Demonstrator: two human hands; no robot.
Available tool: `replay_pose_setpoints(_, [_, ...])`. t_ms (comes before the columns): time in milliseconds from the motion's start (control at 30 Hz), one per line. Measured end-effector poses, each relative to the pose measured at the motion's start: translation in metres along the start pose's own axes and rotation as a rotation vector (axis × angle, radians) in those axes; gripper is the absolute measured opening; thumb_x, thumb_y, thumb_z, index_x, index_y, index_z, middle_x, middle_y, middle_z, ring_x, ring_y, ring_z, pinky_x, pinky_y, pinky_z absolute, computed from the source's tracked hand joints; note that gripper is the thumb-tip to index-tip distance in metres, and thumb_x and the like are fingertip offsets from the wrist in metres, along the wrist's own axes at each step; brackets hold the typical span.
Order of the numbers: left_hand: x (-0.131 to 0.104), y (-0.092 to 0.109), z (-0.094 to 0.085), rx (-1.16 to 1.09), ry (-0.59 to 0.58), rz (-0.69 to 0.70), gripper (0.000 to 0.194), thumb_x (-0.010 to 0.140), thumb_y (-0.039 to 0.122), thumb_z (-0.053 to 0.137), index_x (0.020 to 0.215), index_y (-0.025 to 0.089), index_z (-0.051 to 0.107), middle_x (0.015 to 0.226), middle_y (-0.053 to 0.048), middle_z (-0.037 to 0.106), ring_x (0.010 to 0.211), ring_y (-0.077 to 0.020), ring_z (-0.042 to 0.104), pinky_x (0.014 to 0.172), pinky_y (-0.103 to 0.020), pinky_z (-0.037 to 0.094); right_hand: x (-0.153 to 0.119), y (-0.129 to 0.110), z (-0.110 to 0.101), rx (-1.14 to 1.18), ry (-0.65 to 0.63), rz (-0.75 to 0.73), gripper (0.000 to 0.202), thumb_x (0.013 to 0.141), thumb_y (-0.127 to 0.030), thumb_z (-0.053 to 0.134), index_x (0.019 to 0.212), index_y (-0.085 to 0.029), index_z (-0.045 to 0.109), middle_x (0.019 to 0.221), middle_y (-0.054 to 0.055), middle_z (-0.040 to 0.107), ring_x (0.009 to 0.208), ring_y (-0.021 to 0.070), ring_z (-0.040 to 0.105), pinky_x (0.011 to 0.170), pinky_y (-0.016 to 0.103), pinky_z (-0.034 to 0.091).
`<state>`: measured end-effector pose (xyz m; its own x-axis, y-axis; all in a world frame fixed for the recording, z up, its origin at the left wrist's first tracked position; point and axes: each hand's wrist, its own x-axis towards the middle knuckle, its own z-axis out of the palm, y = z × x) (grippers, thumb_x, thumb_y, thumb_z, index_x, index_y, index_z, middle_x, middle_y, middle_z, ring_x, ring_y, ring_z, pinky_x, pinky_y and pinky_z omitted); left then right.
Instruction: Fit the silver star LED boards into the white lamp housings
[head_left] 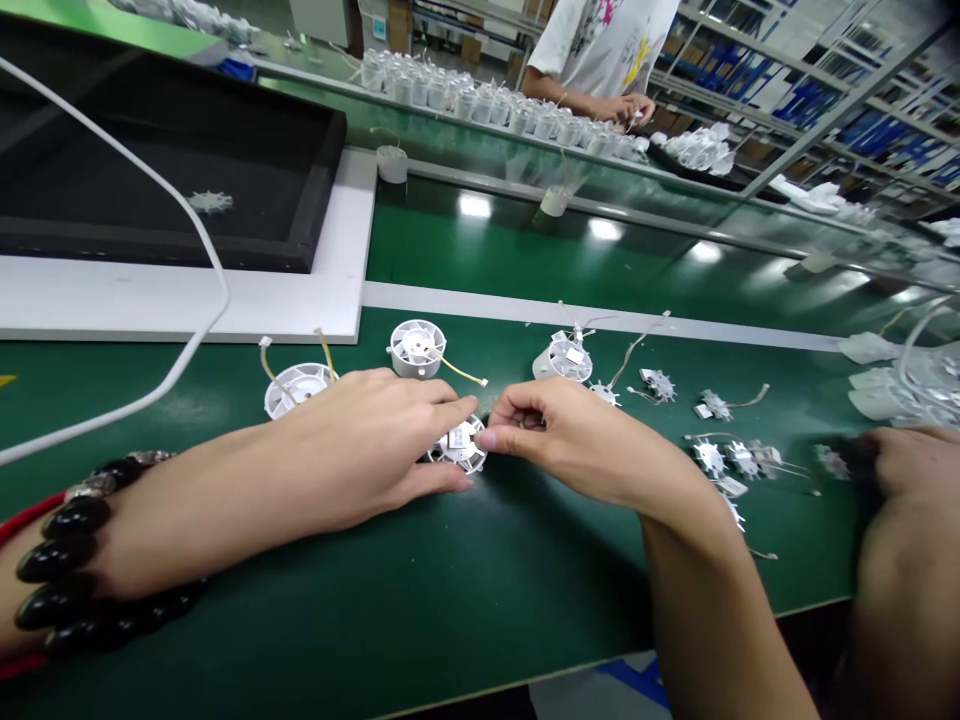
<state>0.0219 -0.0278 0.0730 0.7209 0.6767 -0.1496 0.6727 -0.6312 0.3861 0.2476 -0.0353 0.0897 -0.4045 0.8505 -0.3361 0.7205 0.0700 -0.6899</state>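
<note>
A small round white fan housing (pixel 459 452) with a pale label lies on the green worktable. My left hand (pixel 360 440) holds it from the left, fingers along its far edge and thumb at its near edge. Thumb and fingertips of my right hand (pixel 555 430) are pinched together at its right edge; what is between them is hidden. Behind my left hand are a white fan housing (pixel 289 388) with two wires standing up, partly covered, and another fan housing (pixel 417 346) with a yellow-white wire. A third housing (pixel 561 358) stands beyond my right hand.
Several star-shaped parts with wires (pixel 709 458) lie to the right, near another person's hand (pixel 911 465). A black-framed panel (pixel 322 190) on a white board (pixel 300 305) occupies the left, crossed by a white cable (pixel 214 265). White cylinders (pixel 480 103) line the back; a person works there.
</note>
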Motion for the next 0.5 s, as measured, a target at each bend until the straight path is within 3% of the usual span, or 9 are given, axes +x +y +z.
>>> replay_pose_setpoints(67, [-0.002, -0.003, -0.002, -0.025, -0.008, 0.028, 0.047, 0.099, 0.050, 0.069, 0.136, 0.020, 0.074, 0.119, -0.017, 0.078, 0.103, -0.0458, 0.074, 0.082, -0.049, 0.054, -0.001, -0.001, -0.002, -0.015, -0.010, -0.042, 0.013, 0.098, -0.022, 0.070, 0.086, -0.021, 0.076, 0.079, -0.002, 0.074, 0.068, 0.0144, 0.059, 0.063, 0.029, 0.040])
replay_pose_setpoints(167, [-0.004, -0.012, -0.006, -0.061, -0.009, 0.101, 0.040, 0.104, 0.052, 0.060, 0.126, 0.024, 0.077, 0.119, -0.014, 0.079, 0.101, -0.0411, 0.074, 0.081, -0.045, 0.051, -0.001, -0.001, -0.002, -0.045, -0.058, -0.104, 0.024, 0.099, -0.013, 0.062, 0.082, -0.021, 0.077, 0.075, -0.002, 0.074, 0.066, 0.0144, 0.056, 0.065, 0.030, 0.040])
replay_pose_setpoints(300, [-0.005, -0.021, -0.011, -0.077, 0.020, 0.157, 0.047, 0.108, 0.061, 0.047, 0.124, 0.028, 0.077, 0.122, -0.012, 0.079, 0.098, -0.0358, 0.074, 0.078, -0.042, 0.049, -0.002, -0.001, 0.004, -0.116, -0.009, -0.135, 0.030, 0.098, -0.011, 0.060, 0.072, -0.021, 0.072, 0.066, -0.002, 0.067, 0.061, 0.0134, 0.049, 0.061, 0.030, 0.034])
replay_pose_setpoints(500, [-0.003, -0.017, -0.013, -0.015, 0.004, 0.153, 0.044, 0.107, 0.056, 0.050, 0.124, 0.025, 0.076, 0.118, -0.012, 0.079, 0.097, -0.0365, 0.075, 0.077, -0.044, 0.053, -0.005, -0.006, 0.009, -0.324, 0.070, -0.165, 0.028, 0.099, -0.012, 0.063, 0.074, -0.020, 0.075, 0.068, 0.000, 0.070, 0.058, 0.0130, 0.045, 0.061, 0.032, 0.026])
